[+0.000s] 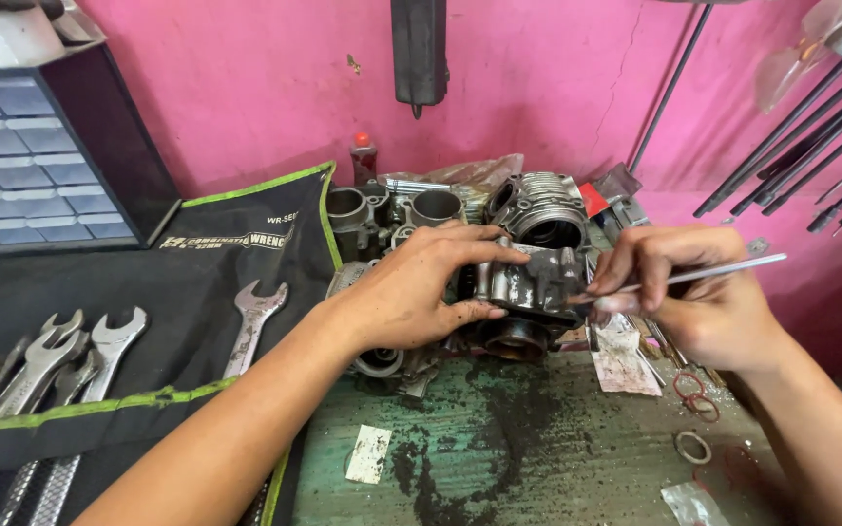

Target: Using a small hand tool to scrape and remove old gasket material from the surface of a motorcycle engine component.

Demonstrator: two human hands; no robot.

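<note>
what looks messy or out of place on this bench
The green benchtop is smeared with black oily grime below the engine part that the left hand holds. Scraps of paper and loose rings lie scattered nearby.

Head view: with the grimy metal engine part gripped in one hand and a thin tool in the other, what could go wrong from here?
1. The left hand alone steadies the oily engine part; it might slip.
2. The thin metal tool in the right hand could skid and jab the fingers.
3. Small rings lie near the right wrist and may be knocked away.
</note>
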